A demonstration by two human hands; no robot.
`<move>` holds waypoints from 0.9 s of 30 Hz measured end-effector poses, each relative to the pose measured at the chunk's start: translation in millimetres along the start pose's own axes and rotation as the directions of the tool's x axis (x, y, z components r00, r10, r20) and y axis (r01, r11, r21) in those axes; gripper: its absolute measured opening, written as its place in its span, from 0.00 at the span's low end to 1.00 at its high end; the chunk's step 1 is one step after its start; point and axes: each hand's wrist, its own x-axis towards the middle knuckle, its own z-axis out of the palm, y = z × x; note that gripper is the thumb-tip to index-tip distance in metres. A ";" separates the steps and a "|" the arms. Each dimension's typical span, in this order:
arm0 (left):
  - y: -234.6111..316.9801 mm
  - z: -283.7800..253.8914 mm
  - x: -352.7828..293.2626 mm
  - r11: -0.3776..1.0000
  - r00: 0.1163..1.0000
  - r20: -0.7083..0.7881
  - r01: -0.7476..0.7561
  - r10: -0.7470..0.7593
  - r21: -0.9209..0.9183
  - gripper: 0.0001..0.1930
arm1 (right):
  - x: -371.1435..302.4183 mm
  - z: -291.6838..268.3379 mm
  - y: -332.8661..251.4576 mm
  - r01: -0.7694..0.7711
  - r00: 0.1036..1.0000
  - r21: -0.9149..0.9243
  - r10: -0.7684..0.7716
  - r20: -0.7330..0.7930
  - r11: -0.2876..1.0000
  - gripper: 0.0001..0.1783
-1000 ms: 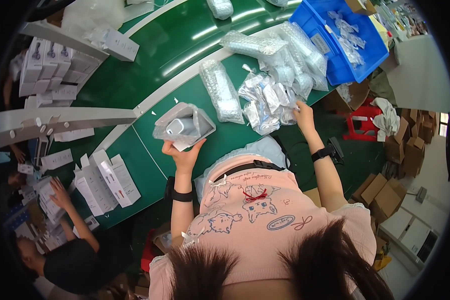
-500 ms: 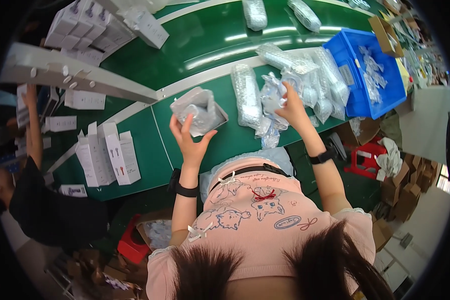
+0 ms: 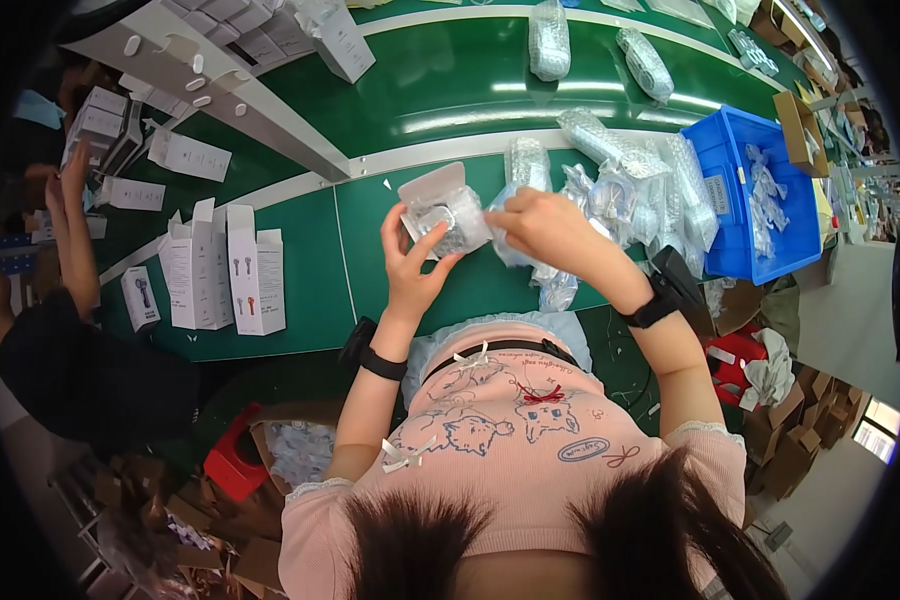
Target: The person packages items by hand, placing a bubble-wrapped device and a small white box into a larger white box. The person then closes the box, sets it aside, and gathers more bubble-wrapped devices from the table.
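My left hand (image 3: 415,265) is wrapped round a small white carton (image 3: 432,186) with its flap up, held tilted over the green table. Bubble wrap (image 3: 467,222) fills the carton's opening. Close beside that opening, my right hand (image 3: 550,230) pinches a small clear plastic bag (image 3: 508,252); what is in the bag cannot be made out. More small clear bags (image 3: 610,195) lie in a heap to the right of my right hand. Behind it is a bubble-wrapped package (image 3: 527,163), partly hidden, with several similar ones farther right.
A blue bin (image 3: 715,195) holding small bags stands at the right. Open white cartons (image 3: 255,270) stand at the left, near a small closed box (image 3: 140,298). A metal post (image 3: 240,100) slants over the table. At far left, a co-worker's arms (image 3: 75,230) reach toward boxes.
My right hand has lifted a small bag from the heap and carried it left to the carton. The carton has tilted, its opening now toward the right hand. The head view has shifted.
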 end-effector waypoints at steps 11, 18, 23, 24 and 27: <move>13.1 -4.8 4.1 0.979 0.977 -0.057 0.202 -0.204 -0.034 0.13 | 8.5 10.7 1.0 0.124 0.966 0.034 -0.129 0.223 0.992 0.16; 19.5 -4.5 9.5 0.977 0.974 -0.082 0.213 -0.211 0.015 0.08 | 25.9 16.2 10.6 0.250 0.893 -0.095 -0.191 0.408 0.964 0.11; 36.5 -1.3 22.1 0.952 0.974 0.020 0.215 -0.225 0.218 0.06 | 6.1 0.3 22.1 0.041 0.985 0.190 -0.072 0.157 0.981 0.10; 35.5 -0.7 21.6 0.934 0.970 0.032 0.222 -0.240 0.281 0.05 | 1.8 -5.4 24.4 0.043 0.985 0.191 -0.074 0.158 0.981 0.10; 32.5 -2.2 25.7 0.914 0.965 0.034 0.233 -0.258 0.333 0.05 | -3.4 -29.3 22.5 -0.365 0.928 0.406 0.363 0.084 0.838 0.11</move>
